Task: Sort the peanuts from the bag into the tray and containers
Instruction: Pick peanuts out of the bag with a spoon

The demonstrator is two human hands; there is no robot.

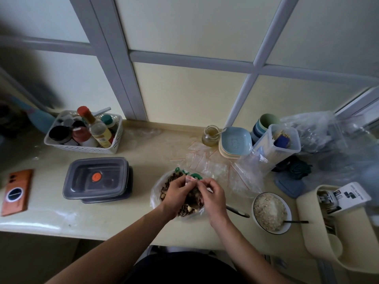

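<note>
A clear plastic bag (156, 193) of mixed sunflower seeds and peanuts lies open on the counter in front of me. Both hands hover over it and pinch a small zip bag (191, 179) with a red strip between them. My left hand (177, 193) holds the small bag's left side, my right hand (212, 194) holds its right side. Two stacked grey containers (98, 179) with clear lids stand to the left of the seed bag. Several empty zip bags (211, 160) lie just behind it.
A white basket of bottles (82, 147) stands at the back left, an orange phone (17, 191) at far left. A bowl of grain (270, 213) with a spoon sits right; stacked plates (235, 143), a jar (210, 135), a tall tub (276, 144) and crumpled plastic lie behind.
</note>
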